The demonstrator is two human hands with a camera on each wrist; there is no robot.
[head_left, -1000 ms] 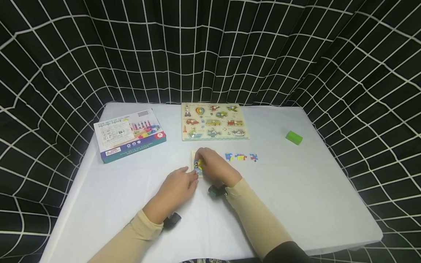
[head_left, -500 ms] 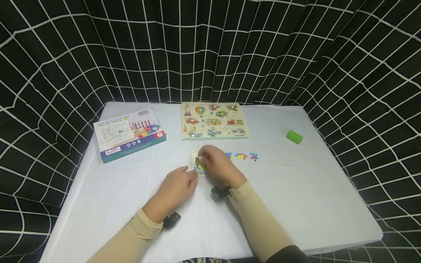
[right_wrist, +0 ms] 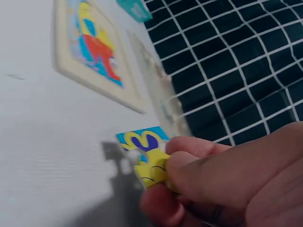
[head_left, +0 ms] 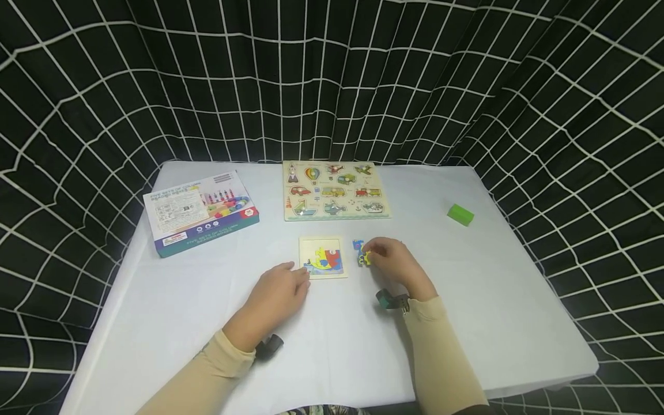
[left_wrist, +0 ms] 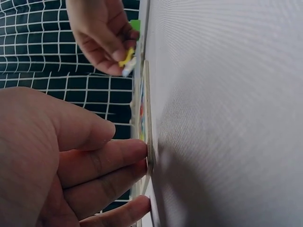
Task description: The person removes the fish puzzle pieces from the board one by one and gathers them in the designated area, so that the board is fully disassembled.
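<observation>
A small square wooden jigsaw board (head_left: 306, 244) lies mid-table, with red, yellow and blue pieces in its lower part and bare wood above. My left hand (head_left: 277, 293) rests at its lower left corner, fingertips touching the edge, as the left wrist view also shows. To the right of the board, my right hand (head_left: 396, 265) pinches a yellow and blue puzzle piece (right_wrist: 150, 153) between thumb and fingers, tilted above the tablecloth. A blue loose piece (head_left: 357, 244) lies just beyond the held one. The right hand covers the spot where other loose pieces lay.
A larger wooden vehicle puzzle (head_left: 337, 199) lies behind the small board. A flat bead-set box (head_left: 201, 213) is at the back left, and a green block (head_left: 460, 214) at the right. Black curtain (head_left: 311, 80) with white grid lines surrounds the table.
My right hand has lifted a piece out of the small board and carried it right, over the loose pieces. The board's upper part now shows bare. My left hand has stayed put.
</observation>
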